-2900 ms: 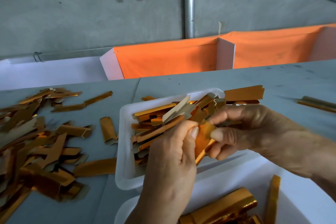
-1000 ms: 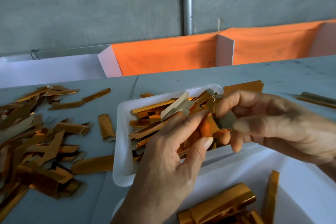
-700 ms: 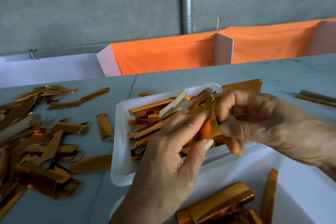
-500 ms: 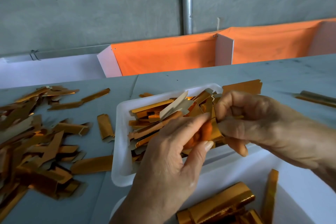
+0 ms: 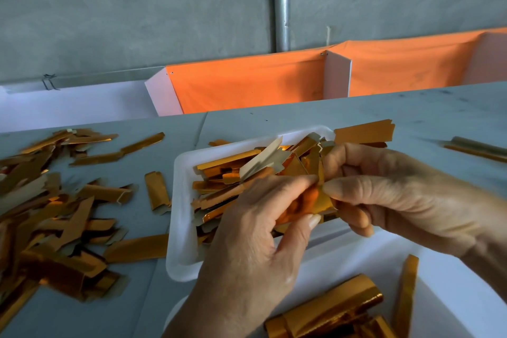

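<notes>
Both hands work one small gold foil card piece (image 5: 312, 204) above the near edge of a white tray (image 5: 179, 217). My left hand (image 5: 255, 252) pinches it from below and the left, thumb under it, fingers over it. My right hand (image 5: 397, 197) pinches its right end between thumb and curled fingers. Most of the piece is hidden by the fingers. The tray holds several flat gold card strips (image 5: 227, 170), some turned pale side up.
A loose heap of gold strips (image 5: 46, 208) covers the grey table at the left. A second white tray (image 5: 444, 282) at the near right holds folded gold pieces (image 5: 334, 310). More strips (image 5: 477, 147) lie at the far right. Orange-lined bins (image 5: 247, 88) stand behind the table.
The gold piece has been turned and folded between the fingers. My right thumb has shifted onto its right end, and both hands have stayed over the tray's near edge.
</notes>
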### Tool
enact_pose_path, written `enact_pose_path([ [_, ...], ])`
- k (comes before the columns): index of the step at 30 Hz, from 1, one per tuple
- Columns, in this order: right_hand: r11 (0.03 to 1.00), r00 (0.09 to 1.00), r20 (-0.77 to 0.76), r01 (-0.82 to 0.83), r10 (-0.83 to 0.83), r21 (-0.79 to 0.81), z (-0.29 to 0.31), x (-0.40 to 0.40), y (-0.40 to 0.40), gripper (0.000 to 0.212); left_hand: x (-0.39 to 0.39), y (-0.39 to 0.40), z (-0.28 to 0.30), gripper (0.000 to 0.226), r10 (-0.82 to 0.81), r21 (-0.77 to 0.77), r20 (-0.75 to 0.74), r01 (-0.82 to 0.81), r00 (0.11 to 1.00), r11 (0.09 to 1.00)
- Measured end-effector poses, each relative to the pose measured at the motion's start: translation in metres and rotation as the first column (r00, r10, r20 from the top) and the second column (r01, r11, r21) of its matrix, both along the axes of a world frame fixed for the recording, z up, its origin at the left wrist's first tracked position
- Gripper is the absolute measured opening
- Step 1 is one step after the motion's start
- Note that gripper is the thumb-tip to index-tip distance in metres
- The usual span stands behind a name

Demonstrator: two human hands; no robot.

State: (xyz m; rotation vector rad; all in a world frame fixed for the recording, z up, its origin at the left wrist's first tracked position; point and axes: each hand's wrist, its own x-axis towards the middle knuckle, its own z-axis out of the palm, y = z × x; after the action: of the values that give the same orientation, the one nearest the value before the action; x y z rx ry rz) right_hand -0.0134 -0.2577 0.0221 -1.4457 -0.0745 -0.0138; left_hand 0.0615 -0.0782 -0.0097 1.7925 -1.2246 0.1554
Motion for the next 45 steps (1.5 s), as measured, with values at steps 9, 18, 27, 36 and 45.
enact_pose_path([
  [9,0.999,0.999,-0.043,0.031,-0.030,0.015,0.003,-0.002,0.002,0.010,0.001,0.001,0.000,0.039,0.017,0.006,-0.007,-0.017,1.000,1.000],
  [18,0.992,0.991,-0.069,0.110,-0.114,-0.055,0.007,-0.003,0.005,0.009,-0.002,0.002,0.000,0.028,0.036,0.009,-0.100,-0.035,0.994,0.999],
  [27,0.986,0.994,-0.032,0.102,-0.107,-0.128,0.004,-0.003,0.005,0.013,-0.003,0.003,0.003,0.021,0.054,0.059,0.028,-0.056,0.998,0.997],
  [36,0.999,0.997,-0.074,-0.040,0.040,-0.011,-0.003,-0.002,-0.015,0.027,-0.002,0.002,0.004,0.017,-0.019,0.019,0.039,0.018,0.999,1.000],
  [45,0.994,0.996,-0.076,-0.044,0.052,0.101,-0.003,-0.001,-0.009,0.020,-0.002,0.001,0.003,0.016,-0.103,-0.022,-0.044,0.102,0.994,0.995],
])
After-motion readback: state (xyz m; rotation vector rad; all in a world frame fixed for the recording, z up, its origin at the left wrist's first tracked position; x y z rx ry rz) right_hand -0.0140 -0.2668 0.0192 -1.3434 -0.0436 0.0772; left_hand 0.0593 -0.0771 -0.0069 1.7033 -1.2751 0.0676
